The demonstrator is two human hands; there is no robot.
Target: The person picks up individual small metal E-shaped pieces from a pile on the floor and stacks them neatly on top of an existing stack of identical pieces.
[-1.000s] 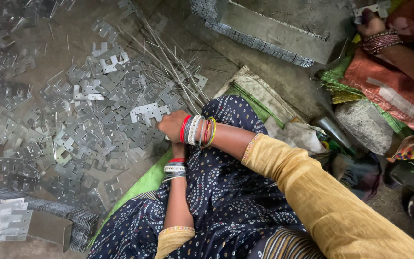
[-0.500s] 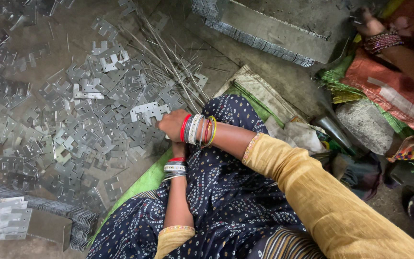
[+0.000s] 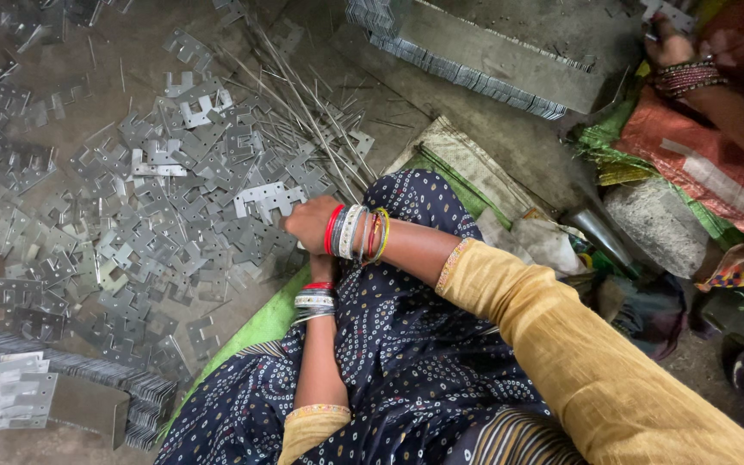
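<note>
Since the earlier frame nothing has shifted: notched metal plate [image 3: 267,200] sits at the fingertips of the right hand [image 3: 307,224], which pinches its edge above the scattered plate pile [image 3: 131,215]. Left hand [image 3: 319,269] lies under the right wrist, grip not discernible; thin rods [image 3: 303,103] lie just beyond.

Mustard sleeves [image 3: 579,362], stacked bangles [image 3: 355,232], dotted navy cloth [image 3: 415,362]
</note>
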